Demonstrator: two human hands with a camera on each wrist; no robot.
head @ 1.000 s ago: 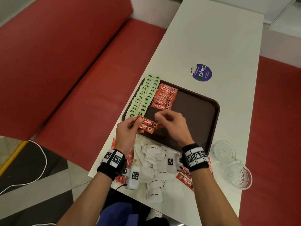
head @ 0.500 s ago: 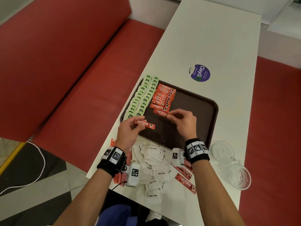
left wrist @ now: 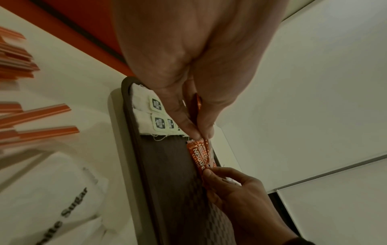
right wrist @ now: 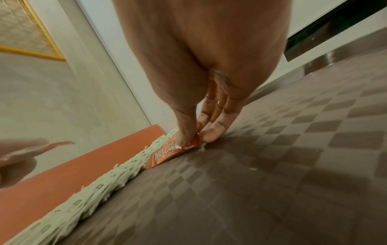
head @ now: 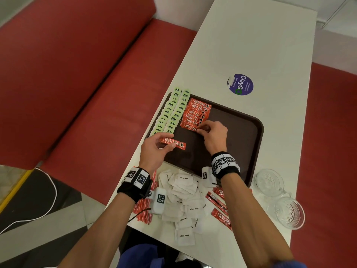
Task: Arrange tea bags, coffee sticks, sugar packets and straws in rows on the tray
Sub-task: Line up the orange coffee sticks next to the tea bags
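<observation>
A brown tray [head: 241,144] lies on the white table. Two rows of green tea bags [head: 170,115] run along its left side, with a row of red coffee sticks [head: 195,113] beside them. My right hand [head: 201,129] pinches the right end of the nearest stick in that row [right wrist: 167,154], which lies flat on the tray [right wrist: 272,165]. My left hand [head: 168,142] holds one more coffee stick [head: 175,143] between thumb and fingers over the tray's near left corner; it shows edge-on in the left wrist view [left wrist: 196,106].
White sugar packets [head: 185,192] lie heaped at the table's near edge, with red straws [head: 144,211] to their left and loose coffee sticks [head: 222,217] to their right. Two glass dishes [head: 270,182] stand right of the tray. A red bench [head: 77,74] runs along the left.
My right hand took a coffee stick from the left hand's pair and moved it up to the near end of the row. My left hand drifted slightly left, one stick in it.
</observation>
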